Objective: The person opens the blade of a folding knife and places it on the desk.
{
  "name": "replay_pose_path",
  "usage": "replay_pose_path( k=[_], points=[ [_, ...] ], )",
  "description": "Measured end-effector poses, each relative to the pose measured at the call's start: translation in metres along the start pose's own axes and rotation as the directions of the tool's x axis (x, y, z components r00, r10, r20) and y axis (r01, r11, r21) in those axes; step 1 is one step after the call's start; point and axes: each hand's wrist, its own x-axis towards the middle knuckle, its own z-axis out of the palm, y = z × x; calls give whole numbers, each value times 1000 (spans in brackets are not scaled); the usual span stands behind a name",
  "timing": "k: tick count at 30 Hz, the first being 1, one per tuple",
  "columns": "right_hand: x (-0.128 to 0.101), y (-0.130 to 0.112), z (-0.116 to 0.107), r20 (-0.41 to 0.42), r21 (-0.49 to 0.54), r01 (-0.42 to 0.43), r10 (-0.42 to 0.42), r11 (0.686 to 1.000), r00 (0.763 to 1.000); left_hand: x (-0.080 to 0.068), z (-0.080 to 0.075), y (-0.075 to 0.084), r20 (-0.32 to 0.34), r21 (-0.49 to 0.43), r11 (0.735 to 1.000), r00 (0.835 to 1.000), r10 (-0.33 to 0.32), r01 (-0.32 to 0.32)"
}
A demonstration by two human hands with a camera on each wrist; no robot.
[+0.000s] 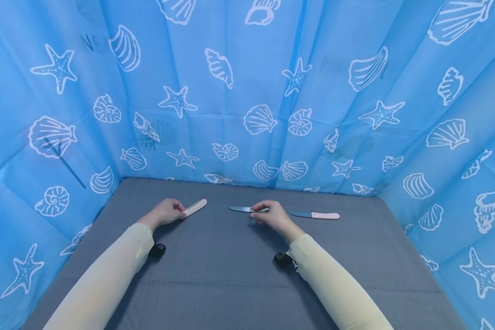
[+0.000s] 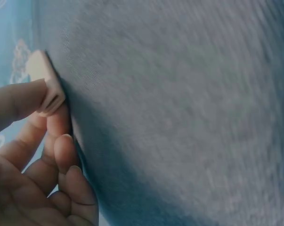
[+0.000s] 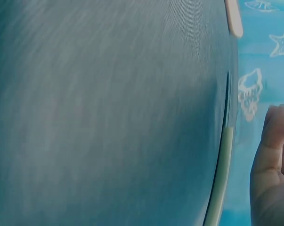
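I see three small knives lying in a row near the far edge of the grey table [image 1: 231,275], which is walled in by a blue seashell curtain [image 1: 247,91].

My left hand [image 1: 167,212] pinches the near end of the pink-handled knife [image 1: 195,207] toward the far left corner; in the left wrist view thumb and forefinger close on the butt of its handle [image 2: 45,82], the other fingers loosely curled below.

My right hand [image 1: 272,214] rests over the pale green handle of the middle knife [image 1: 240,209], whose dark blade points left. Its fingers look curled over the handle, but I cannot tell whether they actually grip it; the right wrist view shows the knife [image 3: 222,179] flat on the cloth with a fingertip just beside it.

The third knife [image 1: 316,215], pink handle to the right, lies untouched just right of that hand.

I judge these light, stiff and thin, low against the cloth and likely to slide; the handle is the place to hold, well off the blade.
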Motion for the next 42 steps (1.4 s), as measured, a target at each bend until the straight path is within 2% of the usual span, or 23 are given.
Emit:
replay_pose_path(
  k=[5, 9, 13, 19, 29, 35, 42],
  points=[
    [4, -3, 16, 32, 51, -1, -1, 999, 999, -6, 4, 3, -4, -13, 1000, 1000, 10, -10],
    [5, -7, 28, 71, 70, -4, -1, 998, 997, -8, 9, -1, -35, -70, 998, 999, -12, 9],
    [5, -7, 37, 84, 65, -2, -3, 998, 996, -11, 17, 2, -67, -133, 991, 998, -17, 8],
    [5, -6, 45, 85, 91, -10, 2, 996, 996, -20, 30, 15, -104, -215, 976, 995, 3, -26],
    [4, -4, 48, 63, 111, -22, 15, 994, 998, -39, 55, 46, -171, -372, 925, 985, 16, -80],
    [2, -7, 49, 64, 206, 12, -26, 978, 998, -46, 70, 62, -198, -415, 905, 980, 7, -90],
    [0, -17, 57, 9, 351, 39, -45, 936, 999, -50, 79, 71, -228, -450, 887, 974, 0, -105]
  ],
)
